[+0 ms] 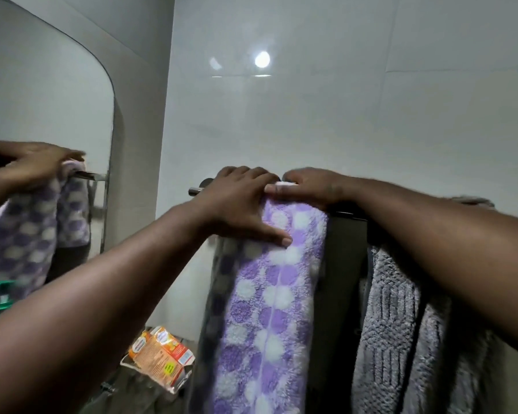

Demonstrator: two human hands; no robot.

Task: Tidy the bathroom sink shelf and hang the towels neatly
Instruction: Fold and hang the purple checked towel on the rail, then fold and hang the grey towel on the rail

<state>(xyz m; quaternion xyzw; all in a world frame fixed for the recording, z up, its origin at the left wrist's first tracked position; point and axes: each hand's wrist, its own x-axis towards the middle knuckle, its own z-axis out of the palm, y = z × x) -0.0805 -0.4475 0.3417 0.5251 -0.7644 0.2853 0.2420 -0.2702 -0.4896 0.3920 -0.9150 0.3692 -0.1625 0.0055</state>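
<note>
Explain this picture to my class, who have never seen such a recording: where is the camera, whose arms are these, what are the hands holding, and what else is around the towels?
There is no machine here. A person wears one wide-angle camera on the head, so you are looking along their own arms. The left hand curls over the fold of a purple spotted towel, with its thumb pressed on the front. The right hand pinches the towel's top edge just beside it. The towel hangs over a metal rail on the wall. To its right hang a dark cloth and a grey towel. The mirror at the left reflects a hand and the towel. Lower down lies an orange packet, on a surface too dim to make out.
</note>
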